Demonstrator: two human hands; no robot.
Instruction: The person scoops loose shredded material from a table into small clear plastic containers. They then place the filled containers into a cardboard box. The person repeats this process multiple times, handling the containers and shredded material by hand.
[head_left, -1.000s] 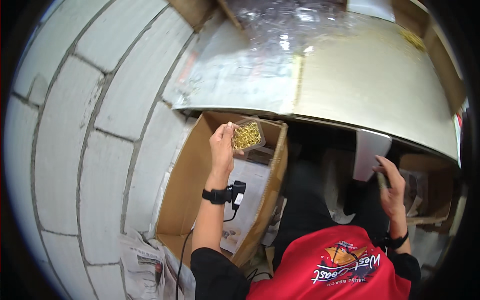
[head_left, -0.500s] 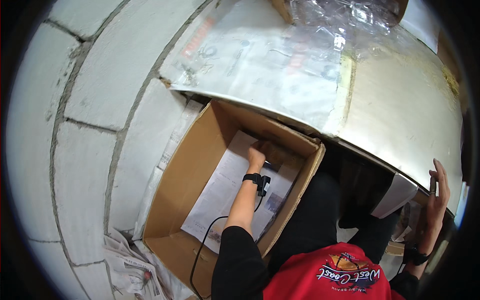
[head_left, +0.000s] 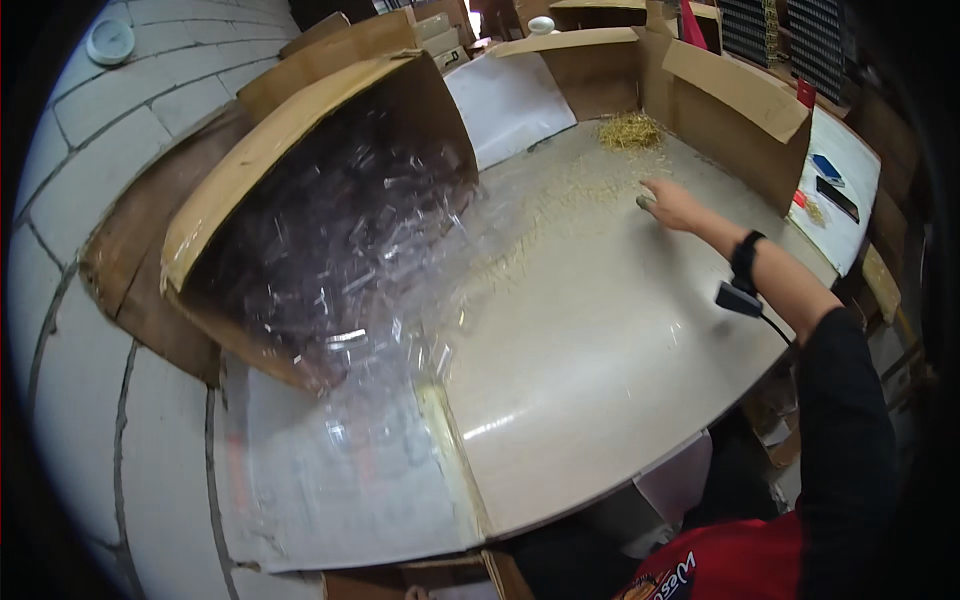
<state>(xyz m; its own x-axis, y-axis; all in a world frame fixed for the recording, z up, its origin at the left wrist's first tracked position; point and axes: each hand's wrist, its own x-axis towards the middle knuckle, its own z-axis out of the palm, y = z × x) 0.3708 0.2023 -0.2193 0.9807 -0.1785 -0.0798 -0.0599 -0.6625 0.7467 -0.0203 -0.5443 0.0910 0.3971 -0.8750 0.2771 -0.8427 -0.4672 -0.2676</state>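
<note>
My right hand [head_left: 670, 206] reaches out over the pale tabletop [head_left: 590, 330], its index finger stretched out and the thumb apart from it. Nothing shows between these fingers. Just beyond the fingertips, a small heap of thin golden pieces [head_left: 630, 132] lies at the far side, and more are strewn towards the left. Only a sliver of my left hand [head_left: 417, 593] shows at the lower edge, by a cardboard box [head_left: 495, 572] below the table's near edge. Its fingers are mostly cut off by the frame.
A large cardboard box [head_left: 290, 130] lies on its side at the left, clear plastic pieces [head_left: 350, 250] spilling from it. Cardboard walls [head_left: 735, 130] border the far side. Phone-like devices [head_left: 838, 198] rest on a white surface at the right. A block wall [head_left: 70, 330] stands left.
The view has swung up from the box below to the tabletop. My right hand has moved from the table's near edge out over the top, towards the golden heap.
</note>
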